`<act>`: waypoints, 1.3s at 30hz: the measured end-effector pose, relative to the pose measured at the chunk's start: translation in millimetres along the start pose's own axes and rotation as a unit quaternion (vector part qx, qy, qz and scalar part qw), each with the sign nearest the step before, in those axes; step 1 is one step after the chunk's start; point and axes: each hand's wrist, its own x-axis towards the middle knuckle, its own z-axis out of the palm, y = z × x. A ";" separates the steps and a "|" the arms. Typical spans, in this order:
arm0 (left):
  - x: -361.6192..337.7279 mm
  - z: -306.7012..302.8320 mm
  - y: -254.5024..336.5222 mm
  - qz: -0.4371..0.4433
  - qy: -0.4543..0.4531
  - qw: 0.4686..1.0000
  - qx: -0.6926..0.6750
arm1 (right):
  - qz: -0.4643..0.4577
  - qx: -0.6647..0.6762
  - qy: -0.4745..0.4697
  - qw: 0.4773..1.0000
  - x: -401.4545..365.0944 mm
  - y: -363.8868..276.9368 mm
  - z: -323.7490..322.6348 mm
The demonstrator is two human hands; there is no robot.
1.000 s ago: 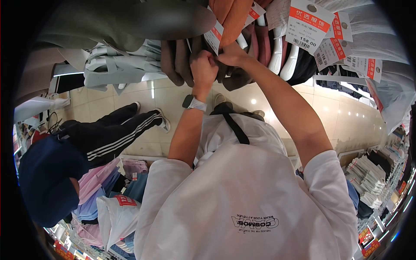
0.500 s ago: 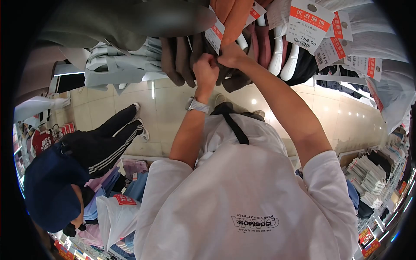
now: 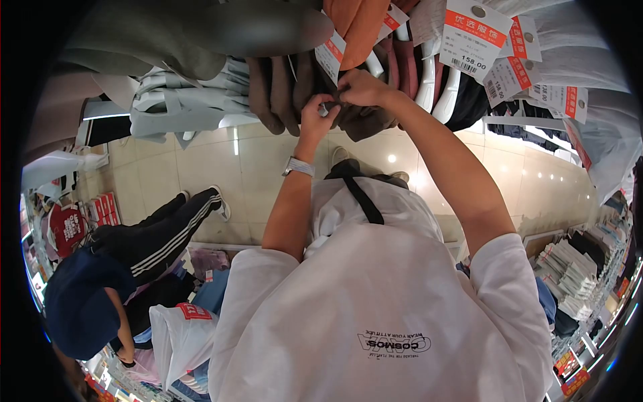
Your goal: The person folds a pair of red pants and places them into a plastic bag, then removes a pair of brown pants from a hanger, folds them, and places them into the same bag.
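My left hand (image 3: pixel 317 119), with a watch on its wrist, is closed round a small grey object (image 3: pixel 326 108) just below the hanging clothes. To its right my right hand (image 3: pixel 362 89) is pinched at the edge of a dark brown garment (image 3: pixel 365 120); its fingertips almost meet the left ones, and what lies between them is too small to tell. An orange garment (image 3: pixel 355 33) hangs right above, beside a white and red price tag (image 3: pixel 330 57). More brown garments (image 3: pixel 281 94) hang left of my hands.
White hangers (image 3: pixel 447 97) and large price tags (image 3: pixel 474 37) hang at the upper right. Light grey clothes (image 3: pixel 191 100) hang at the left. Another person in a dark blue top (image 3: pixel 87 301) is at the lower left, near a white bag (image 3: pixel 175 335). Tiled floor (image 3: pixel 261 167) shows below the rack.
My left hand has turned and shifted slightly down, and the small grey object now shows in it. My right hand has moved slightly right. The other person's legs and arm have shifted.
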 end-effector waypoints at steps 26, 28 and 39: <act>-21.6 9.0 44.7 0.014 -0.120 0.993 0.013 | 0.136 0.099 0.352 0.921 -83.7 2.0 45.1; -22.5 3.6 62.1 -0.007 -0.104 0.994 0.030 | 0.218 0.153 0.256 0.929 -82.3 4.3 51.4; -59.1 8.2 81.1 0.118 -0.012 0.986 0.121 | 0.146 0.486 0.092 0.857 -71.8 10.2 59.6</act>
